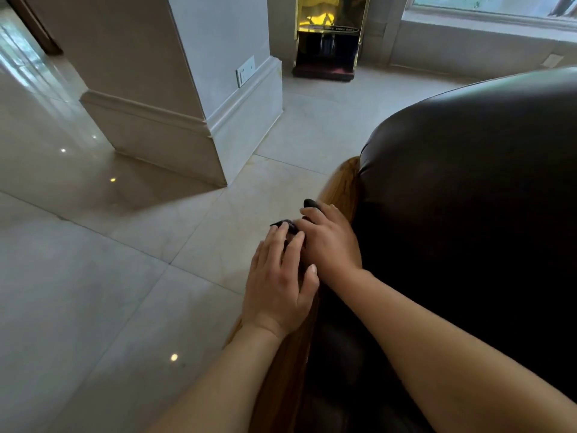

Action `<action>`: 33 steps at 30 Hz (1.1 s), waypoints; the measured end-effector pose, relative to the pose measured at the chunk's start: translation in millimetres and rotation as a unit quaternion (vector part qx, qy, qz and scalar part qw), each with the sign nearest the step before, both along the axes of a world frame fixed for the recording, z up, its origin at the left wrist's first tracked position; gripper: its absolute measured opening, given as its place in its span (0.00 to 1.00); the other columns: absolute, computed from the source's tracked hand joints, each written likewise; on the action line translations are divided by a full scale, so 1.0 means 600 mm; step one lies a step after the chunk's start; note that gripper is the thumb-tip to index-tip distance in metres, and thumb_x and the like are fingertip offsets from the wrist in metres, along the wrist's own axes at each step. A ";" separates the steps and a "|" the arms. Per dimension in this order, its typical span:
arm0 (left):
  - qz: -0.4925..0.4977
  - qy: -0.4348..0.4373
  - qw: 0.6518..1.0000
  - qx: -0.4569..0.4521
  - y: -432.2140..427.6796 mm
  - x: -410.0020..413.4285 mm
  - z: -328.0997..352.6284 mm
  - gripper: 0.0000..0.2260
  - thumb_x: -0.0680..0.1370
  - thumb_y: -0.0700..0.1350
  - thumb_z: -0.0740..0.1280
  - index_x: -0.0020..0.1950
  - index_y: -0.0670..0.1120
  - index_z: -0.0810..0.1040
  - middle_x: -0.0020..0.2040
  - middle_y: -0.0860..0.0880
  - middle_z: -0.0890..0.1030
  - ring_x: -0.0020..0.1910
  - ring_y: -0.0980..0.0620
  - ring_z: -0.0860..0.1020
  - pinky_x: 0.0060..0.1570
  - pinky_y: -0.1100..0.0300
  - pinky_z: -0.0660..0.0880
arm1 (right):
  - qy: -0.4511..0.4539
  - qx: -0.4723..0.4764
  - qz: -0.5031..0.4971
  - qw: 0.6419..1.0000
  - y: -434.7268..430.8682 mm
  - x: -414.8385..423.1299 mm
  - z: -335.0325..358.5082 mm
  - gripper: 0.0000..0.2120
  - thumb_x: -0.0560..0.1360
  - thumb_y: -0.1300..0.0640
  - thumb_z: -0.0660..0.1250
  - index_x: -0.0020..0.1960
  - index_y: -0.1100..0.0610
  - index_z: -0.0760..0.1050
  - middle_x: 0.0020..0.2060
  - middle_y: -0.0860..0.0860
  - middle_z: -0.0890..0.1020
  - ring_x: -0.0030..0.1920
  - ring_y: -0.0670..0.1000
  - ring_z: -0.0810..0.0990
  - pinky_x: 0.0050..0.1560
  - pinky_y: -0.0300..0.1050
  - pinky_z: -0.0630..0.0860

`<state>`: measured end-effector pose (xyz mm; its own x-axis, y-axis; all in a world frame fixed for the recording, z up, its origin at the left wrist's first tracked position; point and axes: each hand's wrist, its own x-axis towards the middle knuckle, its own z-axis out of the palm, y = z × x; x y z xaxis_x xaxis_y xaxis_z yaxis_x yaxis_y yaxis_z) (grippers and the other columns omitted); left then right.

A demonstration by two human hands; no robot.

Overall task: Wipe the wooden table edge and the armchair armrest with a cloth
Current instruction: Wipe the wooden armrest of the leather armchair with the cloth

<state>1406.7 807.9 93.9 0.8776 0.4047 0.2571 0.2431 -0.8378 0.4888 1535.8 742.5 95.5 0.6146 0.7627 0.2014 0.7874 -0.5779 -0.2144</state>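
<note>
A dark leather armchair (pixel 468 182) fills the right side, with a wooden armrest (pixel 345 179) running along its left edge toward me. A dark cloth (pixel 309 203) lies on the armrest, mostly hidden under my hands; small bits show beyond the fingertips. My right hand (pixel 331 239) presses flat on the cloth on the armrest. My left hand (pixel 279 279) rests just left of it and slightly nearer, fingers spread over the armrest's outer side and touching the cloth's near end. No wooden table is in view.
Glossy pale floor tiles (pixel 125 276) spread to the left. A grey pillar with a skirting board (pixel 175 120) and a wall socket (pixel 245 71) stands ahead. A gold-framed cabinet (pixel 327 42) sits against the far wall beside a window sill (pixel 487 17).
</note>
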 end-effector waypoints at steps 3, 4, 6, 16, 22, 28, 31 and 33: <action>-0.006 -0.001 1.000 -0.015 -0.005 -0.008 0.010 0.25 0.79 0.54 0.54 0.73 0.46 0.68 0.76 0.42 0.66 0.76 0.46 0.62 0.72 0.48 0.65 | 0.028 0.056 0.067 0.996 -0.048 -0.073 -0.018 0.21 0.80 0.46 0.59 0.71 0.49 0.72 0.73 0.48 0.70 0.79 0.53 0.55 0.77 0.52 0.52; -0.009 0.001 1.000 -0.013 -0.006 -0.018 0.012 0.25 0.79 0.54 0.53 0.74 0.47 0.68 0.76 0.43 0.66 0.76 0.46 0.63 0.72 0.48 0.66 | 0.036 0.053 0.075 0.995 -0.061 -0.088 -0.019 0.22 0.80 0.46 0.59 0.73 0.48 0.70 0.75 0.48 0.67 0.79 0.52 0.53 0.77 0.53 0.52; -0.018 0.027 0.999 -0.009 -0.010 -0.056 0.004 0.26 0.80 0.56 0.52 0.76 0.49 0.63 0.78 0.45 0.61 0.77 0.48 0.61 0.72 0.50 0.66 | 0.035 0.025 0.075 0.996 -0.069 -0.086 -0.015 0.22 0.81 0.45 0.58 0.74 0.48 0.68 0.77 0.49 0.64 0.80 0.52 0.50 0.77 0.54 0.52; -0.009 0.107 0.994 0.030 -0.038 -0.322 -0.077 0.31 0.80 0.58 0.54 0.81 0.53 0.47 0.82 0.50 0.46 0.80 0.52 0.46 0.75 0.50 0.56 | -0.002 0.022 0.033 0.999 -0.083 -0.220 -0.040 0.25 0.81 0.39 0.53 0.75 0.46 0.65 0.77 0.50 0.64 0.79 0.55 0.52 0.78 0.54 0.49; -0.024 0.106 0.993 0.037 -0.040 -0.339 -0.080 0.32 0.81 0.60 0.54 0.81 0.53 0.46 0.82 0.50 0.45 0.80 0.51 0.45 0.75 0.50 0.53 | 0.025 0.003 0.019 1.000 -0.082 -0.126 -0.017 0.24 0.81 0.43 0.58 0.75 0.48 0.67 0.77 0.54 0.65 0.79 0.57 0.54 0.77 0.54 0.53; -0.017 0.071 0.997 0.003 -0.042 -0.357 -0.082 0.32 0.76 0.56 0.62 0.79 0.51 0.58 0.79 0.45 0.58 0.78 0.47 0.58 0.73 0.49 0.64 | 0.016 0.031 -0.021 0.999 -0.085 -0.247 -0.034 0.27 0.80 0.38 0.55 0.75 0.49 0.66 0.77 0.57 0.63 0.79 0.59 0.51 0.77 0.59 0.51; -0.010 0.061 0.998 0.006 -0.042 -0.360 -0.083 0.28 0.75 0.56 0.64 0.73 0.47 0.66 0.77 0.43 0.63 0.76 0.46 0.63 0.70 0.48 0.69 | -0.014 -0.013 0.101 0.995 -0.138 -0.302 -0.047 0.29 0.80 0.35 0.53 0.77 0.46 0.61 0.79 0.54 0.59 0.80 0.57 0.47 0.77 0.60 0.52; -0.010 0.053 0.998 0.011 -0.042 -0.360 -0.086 0.29 0.75 0.56 0.64 0.73 0.46 0.67 0.76 0.42 0.64 0.75 0.45 0.64 0.70 0.49 0.68 | -0.015 -0.029 0.141 0.990 -0.138 -0.271 -0.039 0.28 0.80 0.35 0.53 0.77 0.44 0.62 0.79 0.53 0.60 0.80 0.56 0.48 0.77 0.59 0.53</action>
